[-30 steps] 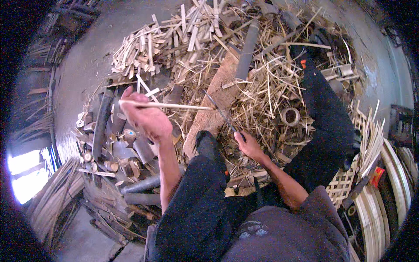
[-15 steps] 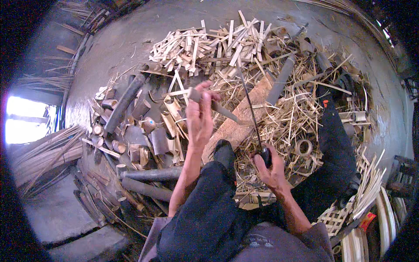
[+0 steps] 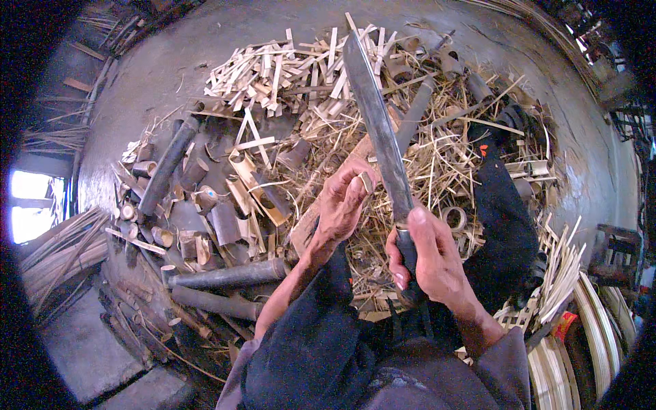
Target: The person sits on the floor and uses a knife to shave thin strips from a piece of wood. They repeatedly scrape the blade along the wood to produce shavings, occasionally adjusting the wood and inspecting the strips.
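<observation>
Right hand (image 3: 430,256) fisted, thumb up; left hand (image 3: 345,201) raised beside it, fingers curled, pinching.

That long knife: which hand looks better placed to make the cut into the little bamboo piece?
Probably the right hand: it already grips the long knife by its dark handle, blade pointing up and away. The left hand pinches the small bamboo piece beside the blade.

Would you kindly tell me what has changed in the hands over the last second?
The right hand has swung the long knife up, its blade now pointing away. The left hand has let the long strip go and pinches a small bamboo piece beside the blade. The bamboo litter lies unchanged.
</observation>
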A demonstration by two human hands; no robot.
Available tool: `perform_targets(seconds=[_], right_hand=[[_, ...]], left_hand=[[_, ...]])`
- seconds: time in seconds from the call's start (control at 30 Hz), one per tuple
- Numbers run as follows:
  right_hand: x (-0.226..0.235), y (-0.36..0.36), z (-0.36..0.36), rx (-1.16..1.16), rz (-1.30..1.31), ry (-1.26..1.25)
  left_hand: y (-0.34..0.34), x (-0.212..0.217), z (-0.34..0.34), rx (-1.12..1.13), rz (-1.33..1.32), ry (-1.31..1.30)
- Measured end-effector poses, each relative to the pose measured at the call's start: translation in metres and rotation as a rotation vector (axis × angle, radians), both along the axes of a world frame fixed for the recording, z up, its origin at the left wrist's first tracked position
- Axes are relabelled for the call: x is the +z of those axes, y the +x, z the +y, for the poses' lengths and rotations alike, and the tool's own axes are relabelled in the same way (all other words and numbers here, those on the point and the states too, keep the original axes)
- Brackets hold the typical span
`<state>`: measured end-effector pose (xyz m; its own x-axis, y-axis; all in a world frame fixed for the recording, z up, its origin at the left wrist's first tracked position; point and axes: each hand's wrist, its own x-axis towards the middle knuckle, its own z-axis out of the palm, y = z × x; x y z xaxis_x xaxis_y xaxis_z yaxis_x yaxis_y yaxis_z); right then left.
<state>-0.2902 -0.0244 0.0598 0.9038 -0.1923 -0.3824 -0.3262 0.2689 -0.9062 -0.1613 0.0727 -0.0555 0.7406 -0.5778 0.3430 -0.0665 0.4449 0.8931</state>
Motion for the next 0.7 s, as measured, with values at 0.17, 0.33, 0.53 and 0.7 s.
perform_targets(seconds=[0.17, 0.33, 0.53, 0.7], right_hand=[[0.008, 0.002, 0.002, -0.004, 0.101, 0.049], [0.009, 0.001, 0.003, -0.007, 0.103, 0.039], [0.009, 0.000, 0.004, 0.013, 0.101, 0.050], [0.008, -0.002, 0.003, 0.021, 0.077, 0.010]], left_hand=[[-0.011, 0.004, 0.003, 0.073, -0.051, 0.096], [-0.014, -0.003, 0.001, 0.151, -0.237, 0.160], [-0.014, -0.003, 0.003, 0.117, -0.162, 0.138], [-0.016, -0.003, 0.001, 0.111, -0.136, 0.137]])
